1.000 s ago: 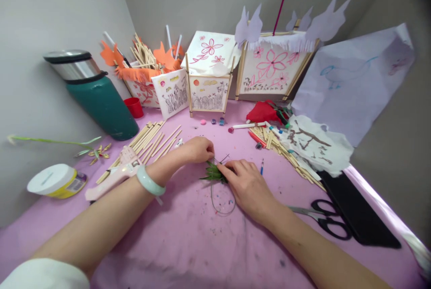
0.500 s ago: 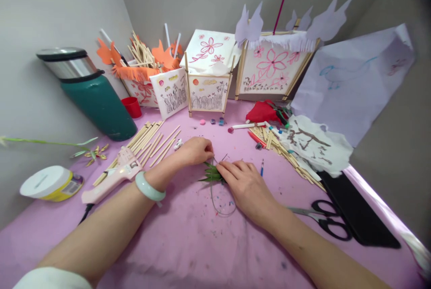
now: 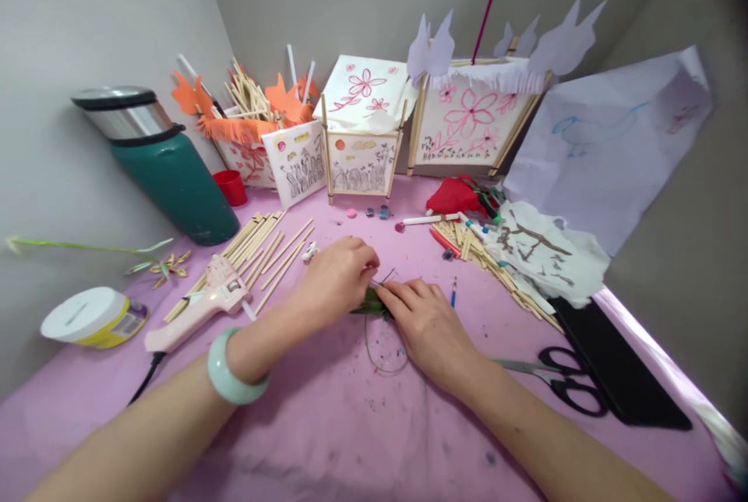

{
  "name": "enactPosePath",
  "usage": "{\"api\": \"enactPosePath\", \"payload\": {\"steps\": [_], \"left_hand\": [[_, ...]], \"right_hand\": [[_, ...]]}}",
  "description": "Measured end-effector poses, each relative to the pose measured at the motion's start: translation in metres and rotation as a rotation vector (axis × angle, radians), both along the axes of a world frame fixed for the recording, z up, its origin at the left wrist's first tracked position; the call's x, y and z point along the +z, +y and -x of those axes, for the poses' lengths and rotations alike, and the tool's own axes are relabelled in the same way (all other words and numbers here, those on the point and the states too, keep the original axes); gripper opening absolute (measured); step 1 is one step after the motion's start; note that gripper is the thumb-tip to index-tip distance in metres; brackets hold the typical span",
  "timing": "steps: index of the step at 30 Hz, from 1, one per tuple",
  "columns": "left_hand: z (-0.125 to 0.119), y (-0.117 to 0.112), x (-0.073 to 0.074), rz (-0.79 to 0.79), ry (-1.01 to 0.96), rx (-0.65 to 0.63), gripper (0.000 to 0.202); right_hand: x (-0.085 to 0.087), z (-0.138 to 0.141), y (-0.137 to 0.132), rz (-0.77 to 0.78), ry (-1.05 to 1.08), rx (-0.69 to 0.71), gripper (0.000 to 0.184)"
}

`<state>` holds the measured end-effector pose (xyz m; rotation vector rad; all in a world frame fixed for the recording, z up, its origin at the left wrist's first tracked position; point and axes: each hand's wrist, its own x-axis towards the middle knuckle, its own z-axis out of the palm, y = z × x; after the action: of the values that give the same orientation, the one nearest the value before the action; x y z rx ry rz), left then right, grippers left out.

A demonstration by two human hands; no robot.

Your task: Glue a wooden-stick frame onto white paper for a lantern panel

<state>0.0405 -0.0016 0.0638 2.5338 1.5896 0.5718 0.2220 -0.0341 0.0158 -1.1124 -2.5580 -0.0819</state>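
My left hand (image 3: 339, 280), a pale green bangle (image 3: 238, 365) on its wrist, is closed in a pinch over the middle of the table. A thin wire or thread runs at its fingertips. Just right of it, my right hand (image 3: 429, 327) rests low, fingers fairly straight, holding down a small bunch of green leaves (image 3: 371, 302); its thumb is hidden. From the leaves a thin wire loop (image 3: 374, 365) curves toward me on the pink tablecloth (image 3: 362, 440). Short dark wire ends (image 3: 388, 276) stick up between the hands.
On the left lie a pink glue gun (image 3: 204, 303), wooden sticks (image 3: 254, 245), a white-lidded tub (image 3: 87, 317) and a green bottle (image 3: 175, 186). Scissors (image 3: 564, 381) and a black flat object (image 3: 625, 369) lie right. Decorated paper lanterns (image 3: 362, 163) stand behind.
My left hand has shifted slightly right and toward me, its wrist turned, and now covers part of the leaves. My right hand has stayed in place.
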Motion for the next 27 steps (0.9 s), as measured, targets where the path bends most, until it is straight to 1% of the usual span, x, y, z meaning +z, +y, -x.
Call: {"api": "enactPosePath", "payload": {"steps": [2, 3, 4, 6, 10, 13, 17, 18, 20, 22, 24, 26, 27], "left_hand": [[-0.005, -0.019, -0.003, -0.013, 0.028, -0.090, 0.020], [-0.007, -0.026, -0.006, -0.012, 0.043, -0.112, 0.020], [-0.007, -0.032, -0.009, -0.014, 0.050, -0.117, 0.020], [-0.005, -0.038, -0.015, -0.019, 0.022, -0.116, 0.021], [0.006, -0.034, -0.021, -0.040, -0.210, -0.117, 0.022], [0.015, -0.030, -0.022, -0.041, -0.348, -0.027, 0.019], [0.021, -0.027, -0.024, 0.019, -0.385, 0.059, 0.018], [0.021, -0.027, -0.025, 0.013, -0.381, 0.071, 0.018], [0.021, -0.028, -0.026, -0.046, -0.352, 0.068, 0.017], [0.019, -0.030, -0.026, -0.136, -0.295, -0.003, 0.017], [0.014, -0.035, -0.025, -0.208, -0.221, -0.116, 0.019], [0.009, -0.039, -0.026, -0.240, -0.140, -0.212, 0.022], [0.006, -0.041, -0.026, -0.246, -0.101, -0.239, 0.023]], "right_hand": [[0.000, 0.001, 0.000, 0.005, 0.003, -0.002, 0.031], [0.000, 0.001, 0.000, 0.006, 0.006, -0.003, 0.028], [-0.001, 0.002, 0.000, 0.003, 0.013, -0.004, 0.027], [-0.002, 0.001, 0.000, -0.003, 0.038, -0.003, 0.030], [0.002, -0.006, 0.001, 0.011, 0.153, -0.004, 0.040], [0.009, -0.014, 0.002, 0.036, 0.258, 0.011, 0.035], [0.014, -0.020, 0.004, -0.003, 0.375, -0.007, 0.026], [0.014, -0.021, 0.005, -0.017, 0.398, -0.020, 0.025], [0.013, -0.021, 0.005, -0.047, 0.436, -0.041, 0.023], [0.012, -0.020, 0.005, -0.077, 0.446, -0.045, 0.023], [0.012, -0.019, 0.003, -0.098, 0.410, -0.033, 0.023], [0.012, -0.018, 0.002, -0.109, 0.335, -0.010, 0.024], [0.011, -0.017, 0.001, -0.113, 0.295, 0.001, 0.025]]}}
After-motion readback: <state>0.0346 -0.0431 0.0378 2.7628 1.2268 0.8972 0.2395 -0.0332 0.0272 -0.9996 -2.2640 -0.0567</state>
